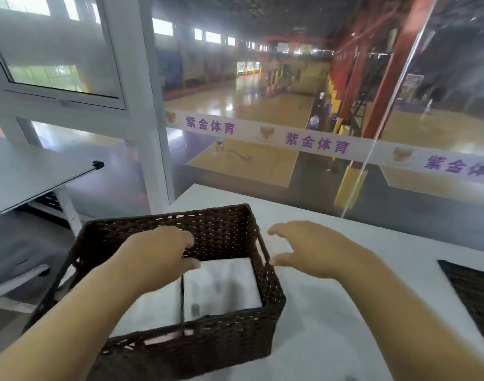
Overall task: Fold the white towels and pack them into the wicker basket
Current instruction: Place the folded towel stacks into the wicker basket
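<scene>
Wicker, dark brown: the basket (196, 350) stands on the white worktop (331, 325), under my left grip (158, 257) and just left of my right grip (315, 251). Two folded white towels (224, 287) lie flat inside, side by side, below the left grip. Both grips are apart, fingers loose, holding nothing. I can make out no loose towel, so packing looks nearly done. The basket's long axis runs across me; each towel's runs away from me.
</scene>
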